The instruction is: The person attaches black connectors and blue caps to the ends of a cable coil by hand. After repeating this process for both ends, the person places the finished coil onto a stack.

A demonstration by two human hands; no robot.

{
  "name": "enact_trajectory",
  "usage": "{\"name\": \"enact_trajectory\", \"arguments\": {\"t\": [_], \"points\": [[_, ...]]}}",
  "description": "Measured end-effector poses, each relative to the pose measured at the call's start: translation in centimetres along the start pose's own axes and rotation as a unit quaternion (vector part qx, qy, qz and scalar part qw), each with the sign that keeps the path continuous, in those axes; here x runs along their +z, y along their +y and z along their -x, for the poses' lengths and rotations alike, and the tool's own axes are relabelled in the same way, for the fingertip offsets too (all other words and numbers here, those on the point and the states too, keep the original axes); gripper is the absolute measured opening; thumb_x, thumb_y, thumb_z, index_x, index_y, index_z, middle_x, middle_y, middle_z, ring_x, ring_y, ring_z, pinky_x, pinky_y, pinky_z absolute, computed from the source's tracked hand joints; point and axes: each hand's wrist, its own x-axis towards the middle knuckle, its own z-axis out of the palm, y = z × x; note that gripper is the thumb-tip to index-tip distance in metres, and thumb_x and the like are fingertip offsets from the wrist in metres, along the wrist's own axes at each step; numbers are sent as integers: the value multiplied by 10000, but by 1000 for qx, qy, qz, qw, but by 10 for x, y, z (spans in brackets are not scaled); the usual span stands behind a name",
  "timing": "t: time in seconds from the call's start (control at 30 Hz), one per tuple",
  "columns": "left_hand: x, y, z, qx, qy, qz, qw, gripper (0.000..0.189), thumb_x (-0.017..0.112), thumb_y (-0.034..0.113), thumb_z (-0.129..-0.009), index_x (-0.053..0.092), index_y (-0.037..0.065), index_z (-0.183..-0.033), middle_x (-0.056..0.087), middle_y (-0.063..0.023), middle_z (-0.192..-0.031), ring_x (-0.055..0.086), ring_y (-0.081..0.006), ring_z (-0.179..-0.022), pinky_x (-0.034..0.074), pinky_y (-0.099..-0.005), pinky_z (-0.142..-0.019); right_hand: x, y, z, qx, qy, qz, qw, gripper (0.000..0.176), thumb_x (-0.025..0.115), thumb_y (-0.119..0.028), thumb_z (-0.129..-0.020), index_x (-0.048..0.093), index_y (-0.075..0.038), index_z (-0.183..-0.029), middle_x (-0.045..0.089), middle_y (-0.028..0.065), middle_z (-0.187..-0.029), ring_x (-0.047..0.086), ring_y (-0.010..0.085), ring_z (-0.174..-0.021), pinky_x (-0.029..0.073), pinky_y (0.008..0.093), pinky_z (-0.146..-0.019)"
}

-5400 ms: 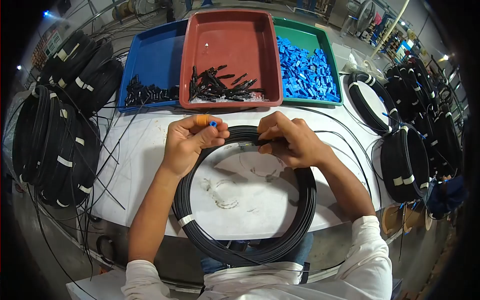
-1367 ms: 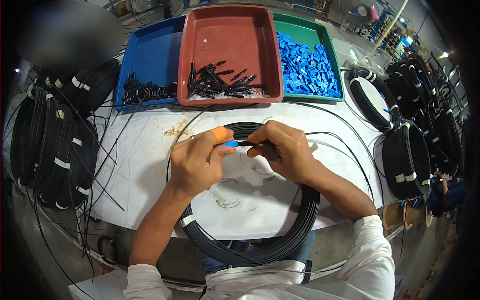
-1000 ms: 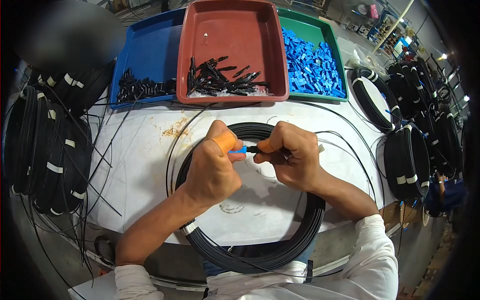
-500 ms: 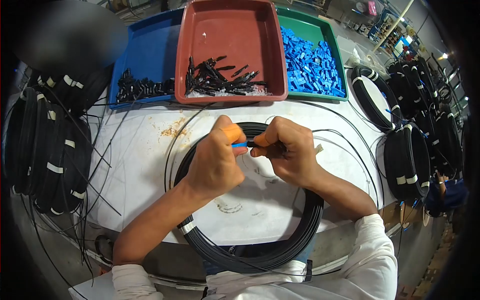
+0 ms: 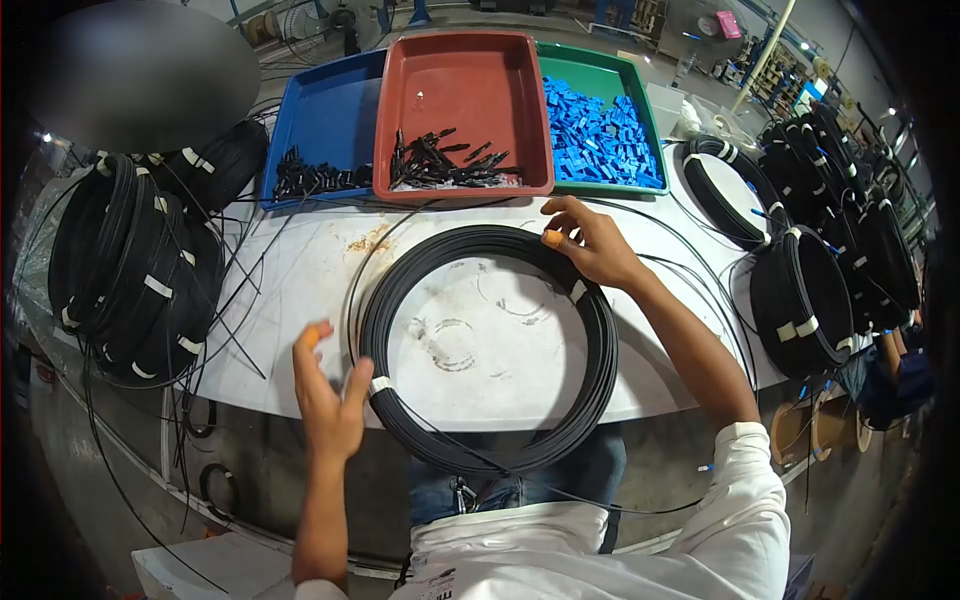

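A coil of black cable (image 5: 600,375) lies on the white table, its near side reaching past the front edge over my lap. White tape bands wrap it at the left and upper right. My left hand (image 5: 335,405) is open beside the coil's left side, thumb and fingers spread, holding nothing. Over the upper right of the coil, my right hand (image 5: 598,245) has loosely bent fingers standing apart, with nothing visible in them. Orange coverings show on a finger of the left hand and a digit of the right.
Behind the coil stand a blue tray (image 5: 335,105) of black parts, a red tray (image 5: 465,90) of slim black pieces and a green tray (image 5: 640,120) of blue connectors. Taped cable coils (image 5: 110,270) crowd the left; more coils (image 5: 800,300) stand at the right. Loose cable ends cross the table.
My hands, earlier together over the coil with a blue connector and a black piece between them, have parted. The left moved down and left and opened; the right moved up and slightly right.
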Motion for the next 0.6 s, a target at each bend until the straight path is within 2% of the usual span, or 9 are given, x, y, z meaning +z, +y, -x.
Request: {"name": "enact_trajectory", "arguments": {"t": [0.03,0.13,0.23,0.3,0.4,0.47,0.5,0.57,0.6], "points": [[-2,-2,18,2,0,2,1000,579,676,307,-889,456,15,-1338,541,-154,-1328,494,-306,-1250,355,-434,-1048,1,9,0,0,2,2,1000,328,627,-246,-956,561,-35,-1198,687,178,-1042,664,318,-896,505,409,-823],[-4,-5,54,29,30,16,999,547,680,288,-887,470,-5,-1299,533,-166,-1306,490,-317,-1231,365,-442,-1026,0,22,0,-2,-35,10,999,499,404,-467,-1029,552,-37,-1232,672,223,-1073,638,376,-1029,479,440,-900],[-11,3,68,-41,49,39,997,543,689,289,-881,481,-2,-1290,543,-158,-1300,514,-301,-1203,384,-427,-992,-14,22,3,-31,-49,61,996,546,369,-491,-1034,511,-27,-1283,655,225,-1139,612,409,-1092,454,455,-959],[-12,12,68,-63,42,80,994,551,696,297,-883,483,-6,-1292,560,-150,-1285,564,-284,-1131,425,-397,-927,-19,37,3,-125,-9,171,977,578,357,-519,-1031,492,-30,-1307,618,241,-1226,592,407,-1139,441,470,-980],[-8,20,65,-93,37,154,983,564,694,330,-892,485,-10,-1290,555,-155,-1287,553,-287,-1149,430,-399,-937,-45,6,24,-64,-117,210,969,575,355,-512,-1032,472,-37,-1333,588,265,-1266,583,406,-1158,446,469,-981],[-2,19,59,-31,42,111,992,592,700,365,-891,482,-13,-1290,548,-161,-1291,542,-293,-1169,424,-414,-964,-55,-6,42,-17,-173,194,965,561,348,-495,-1038,456,-38,-1346,600,268,-1239,597,416,-1128,450,463,-975],[1,18,56,-34,44,113,992,592,700,365,-891,482,-13,-1290,548,-161,-1291,542,-293,-1169,424,-414,-964,-60,-12,52,-12,-189,208,960,557,341,-491,-1042,459,-34,-1338,601,263,-1245,602,420,-1117,452,464,-970],[7,14,49,-1,37,103,994,613,701,387,-890,476,-12,-1298,539,-169,-1300,534,-300,-1184,418,-427,-981,-73,-34,72,29,-276,204,939,600,331,-523,-1037,444,-33,-1365,592,257,-1267,597,427,-1126,445,463,-991],[7,16,45,-8,22,114,993,606,696,377,-897,469,-12,-1304,532,-166,-1307,519,-295,-1203,410,-421,-991,-76,-45,87,28,-267,187,945,703,346,-606,-995,429,-34,-1394,574,244,-1304,590,405,-1155,441,459,-1008]]}}
